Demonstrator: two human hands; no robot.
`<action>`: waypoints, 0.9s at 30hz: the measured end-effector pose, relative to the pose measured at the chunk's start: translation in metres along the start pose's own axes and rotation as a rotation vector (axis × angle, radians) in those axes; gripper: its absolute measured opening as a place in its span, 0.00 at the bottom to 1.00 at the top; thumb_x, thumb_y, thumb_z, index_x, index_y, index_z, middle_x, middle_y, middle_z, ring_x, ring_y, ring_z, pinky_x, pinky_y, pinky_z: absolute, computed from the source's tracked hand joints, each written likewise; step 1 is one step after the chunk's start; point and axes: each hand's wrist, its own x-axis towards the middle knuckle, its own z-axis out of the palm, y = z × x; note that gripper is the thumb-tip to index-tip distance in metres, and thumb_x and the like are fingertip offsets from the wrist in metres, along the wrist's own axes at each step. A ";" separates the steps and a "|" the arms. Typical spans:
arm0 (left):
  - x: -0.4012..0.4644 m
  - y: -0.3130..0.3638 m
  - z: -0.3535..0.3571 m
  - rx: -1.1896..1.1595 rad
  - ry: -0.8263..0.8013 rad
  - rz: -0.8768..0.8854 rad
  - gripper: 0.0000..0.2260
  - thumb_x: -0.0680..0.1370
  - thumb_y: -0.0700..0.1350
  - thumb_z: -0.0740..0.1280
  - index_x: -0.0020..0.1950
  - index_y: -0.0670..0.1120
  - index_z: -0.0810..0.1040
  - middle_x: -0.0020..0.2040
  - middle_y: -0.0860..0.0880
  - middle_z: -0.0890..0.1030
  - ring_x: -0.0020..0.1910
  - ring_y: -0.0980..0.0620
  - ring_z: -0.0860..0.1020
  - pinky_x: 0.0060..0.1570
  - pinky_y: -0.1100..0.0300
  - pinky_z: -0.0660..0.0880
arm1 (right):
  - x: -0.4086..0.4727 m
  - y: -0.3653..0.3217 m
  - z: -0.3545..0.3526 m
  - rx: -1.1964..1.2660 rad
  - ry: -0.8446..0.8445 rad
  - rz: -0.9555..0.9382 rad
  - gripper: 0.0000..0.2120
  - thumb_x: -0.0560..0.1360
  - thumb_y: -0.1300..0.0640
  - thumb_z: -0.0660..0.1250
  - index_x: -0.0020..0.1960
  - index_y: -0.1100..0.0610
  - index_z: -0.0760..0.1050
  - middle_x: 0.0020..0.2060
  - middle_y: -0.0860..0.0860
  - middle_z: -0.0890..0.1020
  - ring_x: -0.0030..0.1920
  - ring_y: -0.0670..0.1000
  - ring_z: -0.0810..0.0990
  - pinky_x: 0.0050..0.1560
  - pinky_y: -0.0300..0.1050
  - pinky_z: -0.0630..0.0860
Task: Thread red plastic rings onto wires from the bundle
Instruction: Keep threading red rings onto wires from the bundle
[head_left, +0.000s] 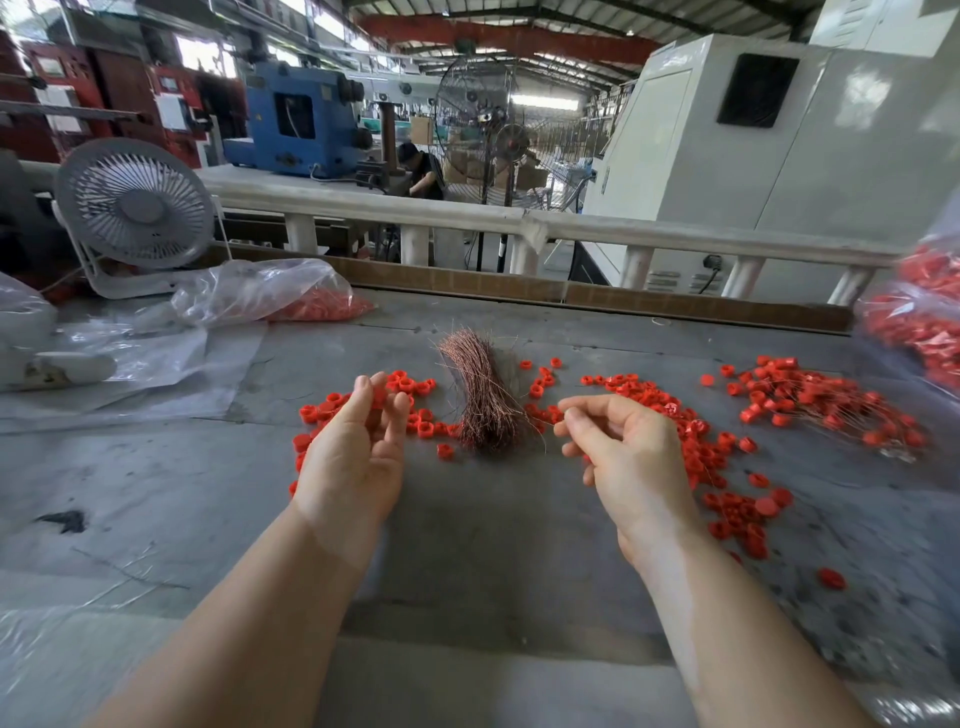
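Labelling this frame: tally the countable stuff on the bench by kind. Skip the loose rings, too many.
Wire bundle: 1
Plastic bags holding red rings (far left, right edge): 2
Desk fan: 1
Hands (left hand, right hand): 2
Total: 6
Loose red rings lie scattered on both sides of the bundle, too many to count.

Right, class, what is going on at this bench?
A person sits at a grey table threading work. The left hand seems to hold a red ring at its fingertips; the right hand pinches something too thin to see. The copper wire bundle lies between them, loose rings scattered around.
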 end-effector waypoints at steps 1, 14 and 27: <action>0.000 -0.001 -0.001 0.008 -0.005 -0.005 0.07 0.78 0.41 0.64 0.43 0.38 0.76 0.41 0.47 0.78 0.38 0.56 0.78 0.31 0.68 0.78 | 0.000 0.001 0.000 -0.005 0.002 0.002 0.11 0.75 0.64 0.65 0.39 0.52 0.79 0.30 0.47 0.81 0.29 0.39 0.75 0.28 0.29 0.68; -0.007 -0.027 -0.005 0.693 -0.267 0.113 0.07 0.76 0.37 0.65 0.39 0.39 0.79 0.32 0.46 0.76 0.27 0.56 0.74 0.31 0.66 0.77 | 0.000 0.013 0.004 -0.512 -0.134 -0.028 0.09 0.74 0.64 0.65 0.50 0.54 0.81 0.41 0.47 0.80 0.44 0.47 0.77 0.50 0.42 0.73; -0.014 -0.039 -0.010 1.252 -0.418 0.274 0.07 0.74 0.43 0.70 0.36 0.48 0.81 0.30 0.49 0.79 0.31 0.53 0.75 0.39 0.56 0.73 | -0.001 0.010 0.004 -0.564 -0.122 -0.101 0.08 0.73 0.63 0.68 0.50 0.57 0.82 0.47 0.50 0.84 0.48 0.46 0.79 0.50 0.33 0.70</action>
